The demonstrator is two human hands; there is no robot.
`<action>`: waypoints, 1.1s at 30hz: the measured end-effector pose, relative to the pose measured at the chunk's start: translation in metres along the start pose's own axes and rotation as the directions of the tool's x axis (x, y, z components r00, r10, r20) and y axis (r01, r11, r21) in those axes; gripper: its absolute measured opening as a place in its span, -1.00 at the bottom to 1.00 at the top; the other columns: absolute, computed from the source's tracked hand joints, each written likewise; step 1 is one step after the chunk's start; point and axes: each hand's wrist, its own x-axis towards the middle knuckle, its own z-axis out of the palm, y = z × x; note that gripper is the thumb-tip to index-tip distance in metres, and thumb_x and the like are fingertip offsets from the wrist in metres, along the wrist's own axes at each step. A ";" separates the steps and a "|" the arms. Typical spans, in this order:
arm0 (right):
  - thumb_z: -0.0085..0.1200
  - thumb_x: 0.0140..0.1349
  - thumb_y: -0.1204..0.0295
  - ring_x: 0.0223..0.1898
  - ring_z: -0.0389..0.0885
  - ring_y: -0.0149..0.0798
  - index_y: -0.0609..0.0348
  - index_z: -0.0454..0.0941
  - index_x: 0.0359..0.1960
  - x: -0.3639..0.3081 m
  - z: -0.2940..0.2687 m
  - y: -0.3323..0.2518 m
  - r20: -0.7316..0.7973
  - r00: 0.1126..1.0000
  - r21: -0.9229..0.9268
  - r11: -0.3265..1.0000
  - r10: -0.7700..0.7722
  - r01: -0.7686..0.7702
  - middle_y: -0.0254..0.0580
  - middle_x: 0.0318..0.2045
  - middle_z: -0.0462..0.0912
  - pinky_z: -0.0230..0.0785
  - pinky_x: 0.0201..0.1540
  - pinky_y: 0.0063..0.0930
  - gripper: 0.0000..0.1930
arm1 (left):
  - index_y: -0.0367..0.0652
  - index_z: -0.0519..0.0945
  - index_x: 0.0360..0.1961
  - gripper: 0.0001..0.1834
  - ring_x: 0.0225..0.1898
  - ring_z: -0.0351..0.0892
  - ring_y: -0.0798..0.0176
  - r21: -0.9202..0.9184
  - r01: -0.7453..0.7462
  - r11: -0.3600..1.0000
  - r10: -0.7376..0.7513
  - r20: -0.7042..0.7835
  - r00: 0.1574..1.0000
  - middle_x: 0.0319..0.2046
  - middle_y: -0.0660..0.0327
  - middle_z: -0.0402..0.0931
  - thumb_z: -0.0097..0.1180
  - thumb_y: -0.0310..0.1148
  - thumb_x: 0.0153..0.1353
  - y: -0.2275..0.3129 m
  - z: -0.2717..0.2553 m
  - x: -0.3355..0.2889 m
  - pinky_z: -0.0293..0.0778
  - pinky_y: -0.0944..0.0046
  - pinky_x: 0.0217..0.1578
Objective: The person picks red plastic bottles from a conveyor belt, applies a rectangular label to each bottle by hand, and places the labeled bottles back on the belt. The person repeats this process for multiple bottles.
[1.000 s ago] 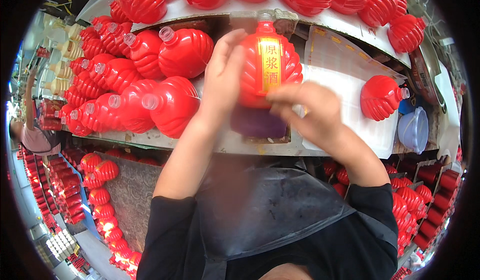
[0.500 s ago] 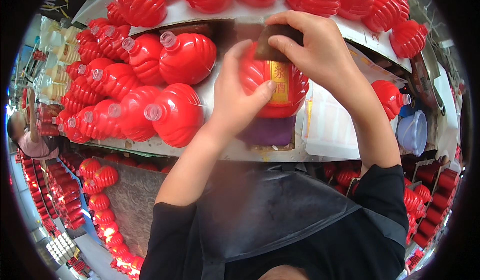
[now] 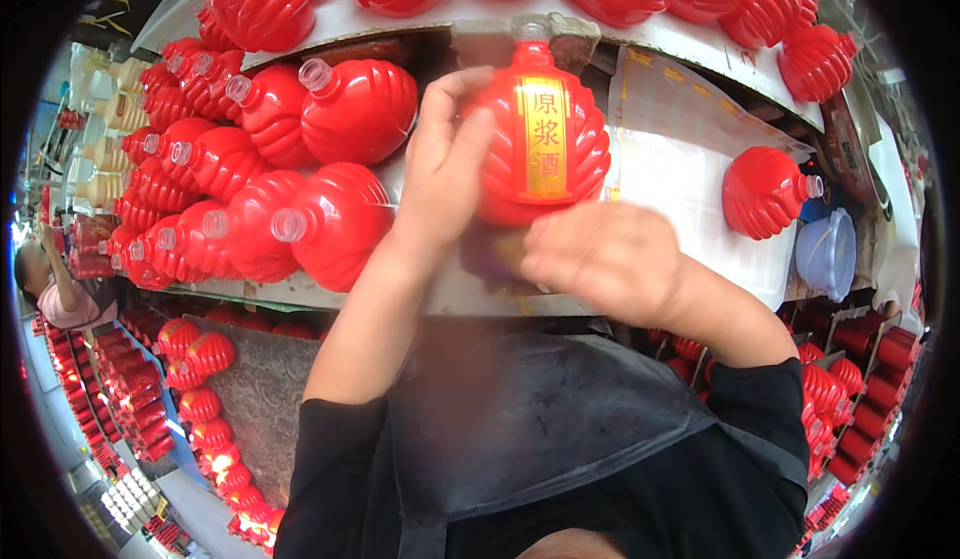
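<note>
A red ribbed plastic bottle [image 3: 590, 149] lies in front of me, its clear neck pointing away. A yellow-and-gold label [image 3: 545, 139] runs down its middle. My left hand [image 3: 450, 159] wraps the bottle's left side, steadying it. Below the bottle's base, my right hand [image 3: 610, 259] is blurred, with fingers bent together. A small brownish patch shows by its fingertips; whether it is a held piece I cannot make out. A dark purple cloth [image 3: 482, 259] shows partly under the bottle. The bottle's neck rests in a gap between greyish blocks [image 3: 575, 44].
Several red bottles [image 3: 345, 224] lie at left, necks toward the left. More stand on the white shelf [image 3: 400, 34] at the back. White label sheets [image 3: 670, 169] lie at right, near a single red bottle [image 3: 760, 194] and a pale blue bucket [image 3: 828, 254]. Another person [image 3: 70, 294] is at far left.
My right hand has dropped from the upper part of the bottle, where it held a dark brown flat piece, to below its base. The bottle's label and neck are now uncovered.
</note>
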 end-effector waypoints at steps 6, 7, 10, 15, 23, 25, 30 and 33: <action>0.34 -0.10 0.64 -0.20 0.79 -0.08 0.18 0.72 -0.22 0.007 -0.001 0.015 -0.245 0.969 -0.026 0.999 0.016 -0.023 -0.09 -0.22 0.78 0.65 -0.18 -0.28 -0.68 | -0.29 0.43 0.23 -0.68 0.28 0.44 0.25 0.017 0.045 0.999 -0.046 0.022 0.999 0.24 0.07 0.48 -0.10 -0.43 0.54 0.012 -0.001 0.011 0.33 0.20 0.36; 0.35 -0.11 0.60 -0.21 0.78 -0.08 0.18 0.71 -0.21 0.003 -0.004 0.008 -0.146 0.989 0.031 0.999 -0.027 0.032 -0.09 -0.24 0.76 0.64 -0.18 -0.28 -0.68 | -0.30 0.44 0.21 -0.69 0.26 0.46 0.26 0.036 0.038 0.999 -0.039 0.038 0.999 0.22 0.07 0.50 -0.10 -0.43 0.54 0.015 -0.002 0.016 0.35 0.21 0.35; 0.31 0.03 0.61 -0.22 0.76 -0.07 0.20 0.68 -0.16 0.001 0.001 0.001 -0.168 0.979 0.001 0.993 0.118 -0.120 -0.06 -0.21 0.74 0.62 -0.19 -0.25 -0.72 | -0.29 0.47 0.15 -0.73 0.16 0.51 0.31 0.044 0.163 0.986 -0.165 0.047 0.985 0.11 0.11 0.55 -0.09 -0.42 0.53 0.020 -0.002 0.036 0.42 0.27 0.25; 0.25 0.30 0.57 -0.10 0.75 -0.13 0.25 0.61 0.07 0.022 -0.003 0.048 -0.304 0.816 -0.014 0.854 0.492 -0.520 -0.02 -0.13 0.74 0.57 -0.02 -0.36 -0.69 | -0.24 0.48 0.10 -0.78 0.07 0.52 0.38 0.011 0.201 0.980 -0.201 0.108 0.974 0.01 0.20 0.54 -0.06 -0.39 0.56 0.026 0.003 0.038 0.45 0.32 0.18; 0.27 0.29 0.59 -0.06 0.74 -0.35 0.32 0.63 0.08 0.036 -0.028 0.034 -0.312 0.785 0.161 0.844 0.535 -0.511 -0.15 -0.08 0.76 0.57 0.02 -0.48 -0.68 | -0.24 0.44 0.16 -0.77 0.26 0.44 0.29 -0.013 0.015 1.000 -0.014 0.084 0.996 0.22 0.10 0.48 -0.07 -0.43 0.57 0.029 0.002 0.004 0.32 0.22 0.35; 0.28 0.29 0.59 -0.05 0.75 -0.33 0.33 0.64 0.08 0.034 -0.025 0.014 -0.250 0.770 0.203 0.809 0.587 -0.551 -0.14 -0.10 0.77 0.57 0.03 -0.47 -0.68 | -0.24 0.43 0.17 -0.77 0.28 0.43 0.27 -0.003 -0.002 1.000 0.002 0.094 0.996 0.26 0.08 0.45 -0.08 -0.43 0.58 0.028 0.004 0.000 0.30 0.21 0.38; 0.30 0.31 0.52 -0.11 0.77 -0.26 0.25 0.66 0.09 0.034 -0.014 0.014 -0.357 0.743 -0.003 0.795 0.566 -0.607 -0.06 -0.12 0.78 0.57 -0.01 -0.43 -0.68 | -0.23 0.40 0.18 -0.76 0.31 0.40 0.23 -0.041 -0.052 0.998 0.057 0.125 0.991 0.30 0.04 0.42 -0.09 -0.47 0.57 0.028 0.007 -0.009 0.28 0.16 0.40; 0.31 0.30 0.54 -0.12 0.77 -0.28 0.25 0.66 0.10 0.036 -0.017 0.013 -0.380 0.743 0.006 0.804 0.552 -0.594 -0.06 -0.12 0.79 0.58 -0.03 -0.46 -0.67 | -0.23 0.38 0.18 -0.76 0.33 0.38 0.23 -0.052 -0.078 0.996 0.084 0.126 0.988 0.32 0.02 0.41 -0.10 -0.48 0.57 0.030 0.008 -0.014 0.26 0.14 0.41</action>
